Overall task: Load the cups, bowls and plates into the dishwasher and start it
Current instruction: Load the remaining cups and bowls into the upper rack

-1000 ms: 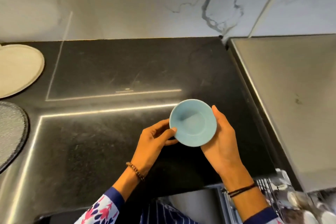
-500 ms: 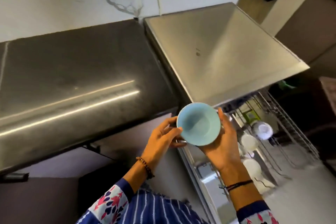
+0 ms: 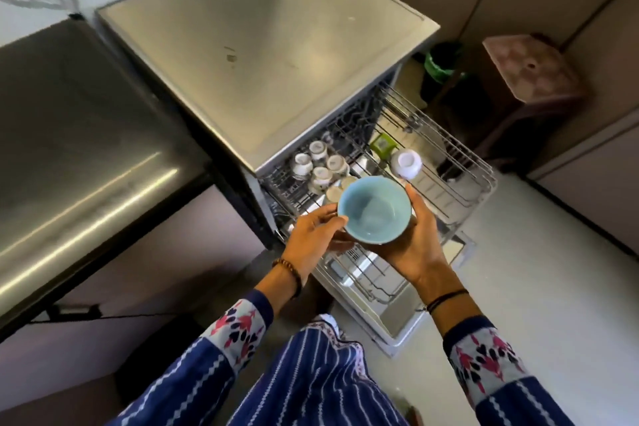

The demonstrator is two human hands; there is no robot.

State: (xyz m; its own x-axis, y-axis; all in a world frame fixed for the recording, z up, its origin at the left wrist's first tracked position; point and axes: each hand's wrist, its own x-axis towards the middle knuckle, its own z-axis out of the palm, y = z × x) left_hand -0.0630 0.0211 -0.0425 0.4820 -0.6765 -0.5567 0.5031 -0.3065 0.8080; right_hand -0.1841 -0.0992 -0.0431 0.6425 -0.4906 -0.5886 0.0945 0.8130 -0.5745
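Carried off the counter (image 3: 86,135), the blue bowl (image 3: 373,214) now hangs mouth-up at frame centre, over the dishwasher's (image 3: 262,55) pulled-out rack (image 3: 460,162). The left hand (image 3: 313,235) grips its left rim; the right hand (image 3: 415,245) cups its right side. Upturned cups (image 3: 318,166) fill the rack's left, with a white bowl (image 3: 406,162) further right.

Nothing readable is showing anywhere. The small dark marks on the dishwasher (image 3: 242,55) top are not forming letters or numbers. The green piece (image 3: 382,146) in the rack (image 3: 460,162) is appearing too blurred for any label on it to be made out.
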